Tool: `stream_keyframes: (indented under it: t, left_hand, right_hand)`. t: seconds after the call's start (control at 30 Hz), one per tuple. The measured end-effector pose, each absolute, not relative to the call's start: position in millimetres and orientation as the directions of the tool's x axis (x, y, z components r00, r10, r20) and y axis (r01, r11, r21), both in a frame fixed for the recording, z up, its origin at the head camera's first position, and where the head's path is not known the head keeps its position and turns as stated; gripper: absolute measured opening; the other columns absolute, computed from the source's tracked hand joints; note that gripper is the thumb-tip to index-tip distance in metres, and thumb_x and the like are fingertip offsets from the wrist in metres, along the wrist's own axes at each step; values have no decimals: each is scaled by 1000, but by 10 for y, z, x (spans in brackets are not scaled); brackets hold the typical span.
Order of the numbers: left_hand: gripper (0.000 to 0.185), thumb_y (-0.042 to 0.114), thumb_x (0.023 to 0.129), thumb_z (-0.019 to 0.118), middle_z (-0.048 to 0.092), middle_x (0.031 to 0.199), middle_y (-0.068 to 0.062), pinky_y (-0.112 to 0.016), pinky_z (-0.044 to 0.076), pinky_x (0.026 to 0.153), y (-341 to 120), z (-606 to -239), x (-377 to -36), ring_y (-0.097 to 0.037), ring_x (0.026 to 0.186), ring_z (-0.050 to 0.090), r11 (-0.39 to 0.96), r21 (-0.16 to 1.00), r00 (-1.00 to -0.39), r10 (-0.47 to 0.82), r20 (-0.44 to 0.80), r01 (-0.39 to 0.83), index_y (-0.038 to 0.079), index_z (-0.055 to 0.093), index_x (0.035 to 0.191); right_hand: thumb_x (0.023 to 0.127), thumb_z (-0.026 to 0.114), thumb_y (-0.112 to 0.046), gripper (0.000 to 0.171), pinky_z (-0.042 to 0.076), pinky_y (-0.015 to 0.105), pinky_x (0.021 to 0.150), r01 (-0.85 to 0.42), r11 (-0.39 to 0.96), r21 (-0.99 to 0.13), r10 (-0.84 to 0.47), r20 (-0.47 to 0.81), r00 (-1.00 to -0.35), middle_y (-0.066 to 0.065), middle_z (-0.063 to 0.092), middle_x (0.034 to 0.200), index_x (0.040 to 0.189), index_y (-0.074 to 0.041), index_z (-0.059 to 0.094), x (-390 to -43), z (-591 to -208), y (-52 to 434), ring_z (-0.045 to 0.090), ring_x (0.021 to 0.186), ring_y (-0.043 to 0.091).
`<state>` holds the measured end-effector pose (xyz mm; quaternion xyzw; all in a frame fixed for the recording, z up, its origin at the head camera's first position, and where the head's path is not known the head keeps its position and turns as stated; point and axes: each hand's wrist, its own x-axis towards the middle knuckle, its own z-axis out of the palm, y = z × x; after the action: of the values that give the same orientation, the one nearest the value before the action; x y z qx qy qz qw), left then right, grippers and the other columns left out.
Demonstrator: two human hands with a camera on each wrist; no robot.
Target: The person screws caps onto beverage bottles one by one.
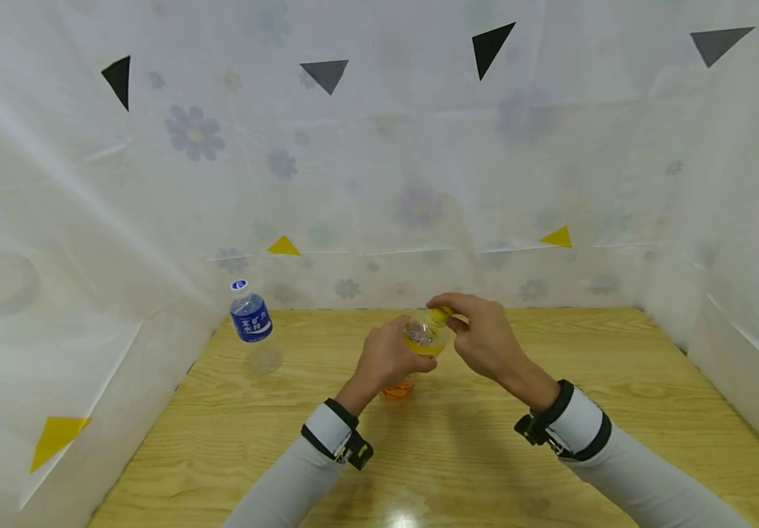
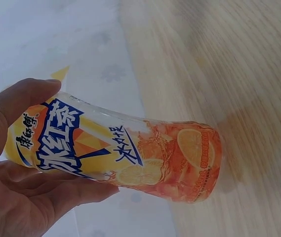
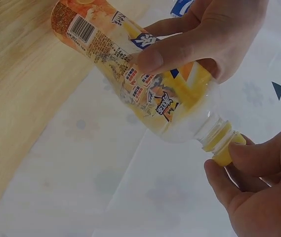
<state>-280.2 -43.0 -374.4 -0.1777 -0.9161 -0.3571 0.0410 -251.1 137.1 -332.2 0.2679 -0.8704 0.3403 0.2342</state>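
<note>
A clear plastic bottle with a yellow and orange iced tea label (image 2: 100, 143) is tilted over the table. My left hand (image 1: 389, 353) grips it around the label, fingers on one side and thumb on the other. The fingers of my right hand (image 1: 485, 334) pinch its yellow cap (image 3: 222, 154) at the mouth. In the right wrist view a yellow ring (image 3: 218, 136) sits on the neck, a narrow gap below the cap. The bottle's orange base (image 1: 397, 389) shows below my left hand in the head view.
A second clear bottle with a blue label (image 1: 251, 320) and white cap stands upright at the table's back left. The wooden table (image 1: 273, 447) is bordered by pale flowered plastic sheeting (image 1: 379, 161) at the back and sides, with black, grey and yellow triangles on it.
</note>
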Motion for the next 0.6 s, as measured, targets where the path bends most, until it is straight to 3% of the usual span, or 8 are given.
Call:
stream_keyframes:
  t: [0.37,0.6]
  left_hand:
    - [56,34,76,89,71,100,-3,-28,54,66,-438,-3760,-2814,-16,83,68,682,636,-932,295,211,360,12,64,121]
    - [57,35,76,89,72,101,-3,-28,55,67,-438,-3771,-2819,-16,83,68,680,637,-931,296,216,364,11,64,121]
  right_hand:
    - [91,70,2,30,59,42,71,-627,658,-417,-301,617,-727,16,72,116,120,-3,72,-2522,-3324,1361,71,89,30]
    - [93,73,-9,26,56,41,69,-586,684,-435,-272,593,-758,17,70,107,118,-1,72,-2525,-3326,1346,66,83,27]
